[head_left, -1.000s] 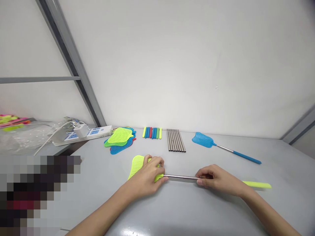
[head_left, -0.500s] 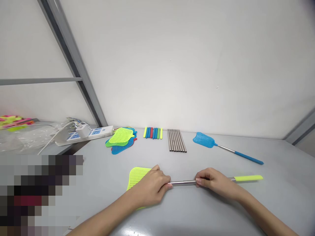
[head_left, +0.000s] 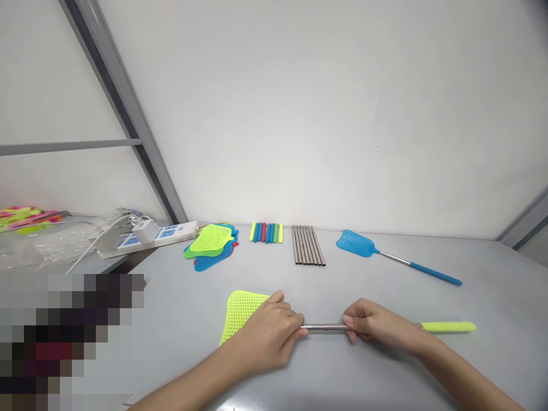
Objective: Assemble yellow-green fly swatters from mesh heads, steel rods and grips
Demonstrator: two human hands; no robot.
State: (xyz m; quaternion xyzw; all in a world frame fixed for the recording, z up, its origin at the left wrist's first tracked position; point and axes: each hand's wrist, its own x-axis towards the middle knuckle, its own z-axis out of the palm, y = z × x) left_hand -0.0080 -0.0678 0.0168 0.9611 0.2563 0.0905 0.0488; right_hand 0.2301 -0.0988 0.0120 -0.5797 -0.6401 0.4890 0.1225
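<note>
A yellow-green fly swatter [head_left: 325,327] lies lengthwise across the front of the table, its metal rod bare between my two hands. My left hand [head_left: 274,331] is closed round the rod close to the perforated head, covering part of that head. Farther along, my right hand [head_left: 379,322] pinches the rod between thumb and fingers. The swatter's yellow handle sticks out to the right beyond my right hand. Behind it lies a blue fly swatter [head_left: 356,244] with a metal rod and blue handle.
Toward the wall lie a stack of swatter heads [head_left: 212,240], a row of coloured handles [head_left: 264,232] and several metal tubes [head_left: 307,245]. At the left are a white power strip [head_left: 180,230] with cables and a clear plastic bag [head_left: 47,248]. A blurred patch hides the lower left.
Both hands and the yellow swatter have shifted slightly right and toward me. The yellow handle now reaches farther right. Both hands keep their hold on the rod.
</note>
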